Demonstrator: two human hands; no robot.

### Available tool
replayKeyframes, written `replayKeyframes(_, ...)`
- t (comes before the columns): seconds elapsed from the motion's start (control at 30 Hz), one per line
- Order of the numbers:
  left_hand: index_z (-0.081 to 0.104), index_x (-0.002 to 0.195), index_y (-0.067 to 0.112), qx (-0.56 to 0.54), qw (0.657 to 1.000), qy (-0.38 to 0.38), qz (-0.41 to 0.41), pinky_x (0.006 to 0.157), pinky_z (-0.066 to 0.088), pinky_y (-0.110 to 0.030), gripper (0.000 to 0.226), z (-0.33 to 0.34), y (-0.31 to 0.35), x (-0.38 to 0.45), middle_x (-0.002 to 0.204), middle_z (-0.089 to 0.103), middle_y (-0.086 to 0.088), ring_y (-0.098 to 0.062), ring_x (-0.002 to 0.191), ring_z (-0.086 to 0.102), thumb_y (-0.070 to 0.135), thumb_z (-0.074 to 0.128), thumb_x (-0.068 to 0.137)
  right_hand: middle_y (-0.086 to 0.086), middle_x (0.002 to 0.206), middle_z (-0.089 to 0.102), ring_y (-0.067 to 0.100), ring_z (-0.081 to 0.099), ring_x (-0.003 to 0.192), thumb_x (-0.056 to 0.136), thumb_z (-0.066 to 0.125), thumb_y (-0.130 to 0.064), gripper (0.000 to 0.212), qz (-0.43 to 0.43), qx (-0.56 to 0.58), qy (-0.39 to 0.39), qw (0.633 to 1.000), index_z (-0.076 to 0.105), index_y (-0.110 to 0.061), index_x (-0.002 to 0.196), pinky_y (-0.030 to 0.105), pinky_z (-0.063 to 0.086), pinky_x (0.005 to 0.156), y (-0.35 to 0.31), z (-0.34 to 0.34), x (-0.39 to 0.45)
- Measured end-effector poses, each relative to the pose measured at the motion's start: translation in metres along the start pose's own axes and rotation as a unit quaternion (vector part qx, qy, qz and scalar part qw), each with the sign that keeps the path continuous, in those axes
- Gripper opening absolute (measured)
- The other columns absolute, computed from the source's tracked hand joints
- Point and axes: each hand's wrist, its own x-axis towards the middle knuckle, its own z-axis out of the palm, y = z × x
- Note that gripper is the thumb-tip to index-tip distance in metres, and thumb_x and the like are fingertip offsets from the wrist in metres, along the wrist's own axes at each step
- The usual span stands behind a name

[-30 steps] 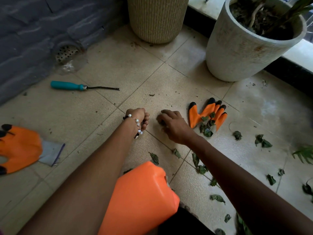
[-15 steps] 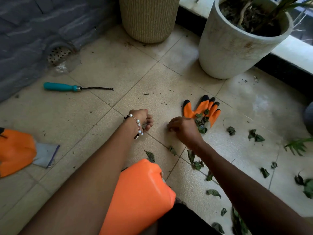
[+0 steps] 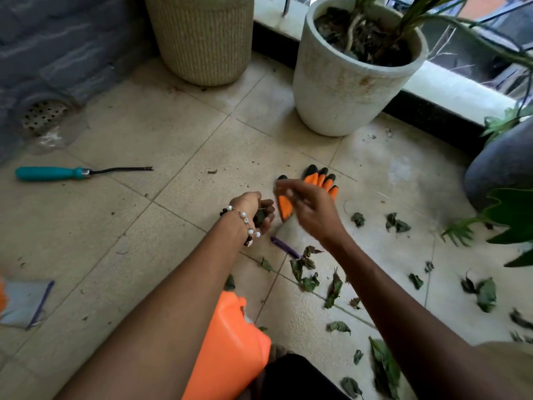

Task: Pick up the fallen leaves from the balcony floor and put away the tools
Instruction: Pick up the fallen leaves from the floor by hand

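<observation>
Dried green leaves (image 3: 305, 272) lie scattered over the tiled floor (image 3: 161, 243), mostly to the right. My left hand (image 3: 252, 209) is cupped palm-up round a small clump of leaves. Just right of it, my right hand (image 3: 310, 210) is blurred and pinches a small leaf piece above an orange glove (image 3: 318, 179) that lies on the floor. A teal-handled weeding tool (image 3: 49, 173) lies at the left. A second glove's grey cuff (image 3: 24, 301) shows at the left edge.
A woven planter (image 3: 202, 39) and a white pot (image 3: 343, 88) with a plant stand at the back. A dark pot (image 3: 501, 168) is at the right, a floor drain (image 3: 43, 114) at the left wall. An orange plastic container (image 3: 230, 350) sits near me.
My right hand lifted off the orange glove with a leaf piece and moved toward my left hand. My left hand turned palm-up, showing the leaves it holds. The view shifted right.
</observation>
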Motion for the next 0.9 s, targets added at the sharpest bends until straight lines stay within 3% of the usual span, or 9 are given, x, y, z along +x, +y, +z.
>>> replayKeyframes(0.1,0.050,0.065,0.014,0.027,1.000,0.011,0.008,0.034,0.030,-0.010,0.038,0.000,0.000,0.002,0.039,0.048,0.003,-0.009,0.029,0.042,0.026,0.039,0.100,0.008,0.123,0.065,0.024,0.061,0.111,0.091,0.060,-0.013,0.033,0.087,-0.180,0.087,0.976,0.063,-0.014,0.123,0.035,0.047,0.096,0.025,-0.026,0.011)
replayKeyframes(0.2,0.048,0.063,0.014,0.039,0.999,0.028,0.018,0.034,0.027,-0.010,0.035,-0.003,-0.001,0.006,0.041,0.045,0.003,-0.009,0.029,0.039,0.019,0.040,0.097,0.015,0.150,0.036,0.037,0.034,0.133,0.087,0.068,-0.029,0.066,0.112,-0.336,-0.110,0.929,0.038,-0.018,0.145,0.042,0.030,0.108,0.038,-0.035,0.015)
replayKeyframes(0.27,0.048,0.063,0.014,0.043,0.998,0.037,0.020,0.033,0.026,-0.010,0.034,-0.004,-0.002,0.009,0.044,0.045,0.003,-0.009,0.029,0.038,0.018,0.041,0.096,0.012,0.155,0.022,0.039,0.021,0.138,0.087,0.067,-0.032,0.070,0.094,-0.388,-0.160,0.903,0.032,-0.024,0.148,0.047,0.025,0.112,0.044,-0.028,0.011)
replayKeyframes(0.5,0.050,0.067,0.012,0.073,0.996,0.044,0.024,0.033,0.028,-0.012,0.034,-0.003,-0.003,0.008,0.057,0.047,0.001,-0.009,0.034,0.039,0.020,0.042,0.099,0.009,0.130,0.054,0.030,0.044,0.116,0.093,0.058,-0.020,0.033,-0.069,-0.419,-0.104,0.900,0.063,-0.015,0.125,0.033,0.039,0.089,0.062,-0.012,-0.001)
replayKeyframes(0.6,0.052,0.067,0.011,0.078,0.996,0.044,0.031,0.034,0.029,-0.013,0.033,-0.003,-0.003,0.006,0.057,0.049,0.000,-0.010,0.041,0.041,0.018,0.043,0.097,0.012,0.118,0.063,0.030,0.053,0.113,0.090,0.062,-0.015,0.023,-0.053,-0.346,-0.089,0.933,0.071,-0.012,0.110,0.031,0.042,0.088,0.060,-0.017,0.003)
replayKeyframes(0.67,0.053,0.067,0.010,0.083,0.995,0.045,0.036,0.036,0.032,-0.014,0.032,-0.002,-0.004,0.006,0.059,0.051,-0.001,-0.011,0.045,0.043,0.017,0.043,0.097,0.010,0.106,0.072,0.025,0.065,0.099,0.084,0.067,-0.005,0.021,-0.014,-0.268,-0.009,0.963,0.075,-0.012,0.102,0.033,0.050,0.088,0.055,-0.022,0.006)
replayKeyframes(0.77,0.056,0.071,0.007,0.079,0.995,0.042,0.038,0.039,0.041,-0.015,0.032,0.004,-0.006,0.002,0.063,0.057,-0.006,-0.014,0.050,0.050,0.018,0.045,0.098,0.006,0.090,0.075,0.016,0.071,0.080,0.080,0.072,-0.001,0.020,0.110,-0.013,0.111,0.988,0.076,-0.011,0.097,0.037,0.057,0.086,0.041,-0.031,0.008)
replayKeyframes(0.83,0.058,0.074,0.003,0.076,0.996,0.029,0.033,0.046,0.048,-0.021,0.032,0.010,-0.008,-0.003,0.068,0.060,-0.010,-0.019,0.055,0.055,0.019,0.045,0.099,0.008,0.091,0.074,0.021,0.071,0.087,0.080,0.072,-0.001,0.018,0.126,0.139,0.112,0.976,0.075,-0.010,0.095,0.044,0.056,0.087,0.026,-0.034,0.006)
replayKeyframes(0.9,0.060,0.078,0.001,0.071,0.997,0.003,0.027,0.059,0.052,-0.031,0.031,0.018,-0.011,-0.010,0.076,0.063,-0.014,-0.025,0.068,0.060,0.019,0.046,0.099,0.007,0.094,0.073,0.021,0.070,0.092,0.080,0.070,0.000,0.018,0.112,0.172,0.081,0.975,0.074,-0.011,0.094,0.044,0.056,0.089,0.014,-0.031,0.004)
